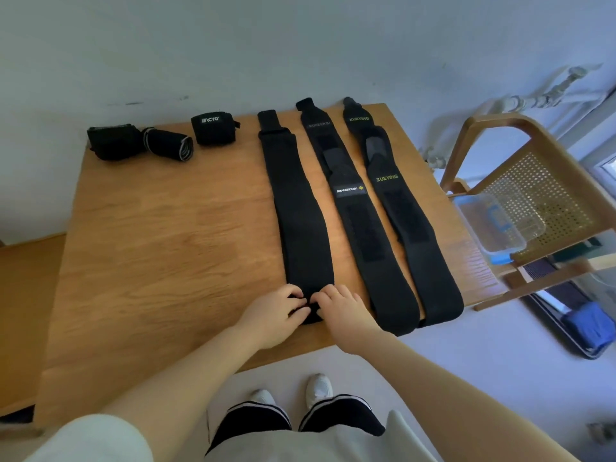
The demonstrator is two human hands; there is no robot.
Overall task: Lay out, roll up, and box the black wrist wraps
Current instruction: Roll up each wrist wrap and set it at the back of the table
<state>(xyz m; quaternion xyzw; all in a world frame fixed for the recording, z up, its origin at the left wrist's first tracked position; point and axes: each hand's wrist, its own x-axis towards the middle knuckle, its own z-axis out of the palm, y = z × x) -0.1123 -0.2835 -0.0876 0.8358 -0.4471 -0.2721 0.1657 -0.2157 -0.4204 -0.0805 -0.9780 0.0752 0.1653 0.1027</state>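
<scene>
Lengthwise, both hands [310, 311] pinch the wrap's [296, 208] near end.

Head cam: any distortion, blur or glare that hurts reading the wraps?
Head view: strong wide-angle bend, so the table edges splay. Centre is sharp: the XUEYING wrap label reads cleanly. The clear plastic box on the wicker chair is soft. Light is even and cool, with no glare on the wood. Both hands' fingers cover the plain wrap end.
</scene>
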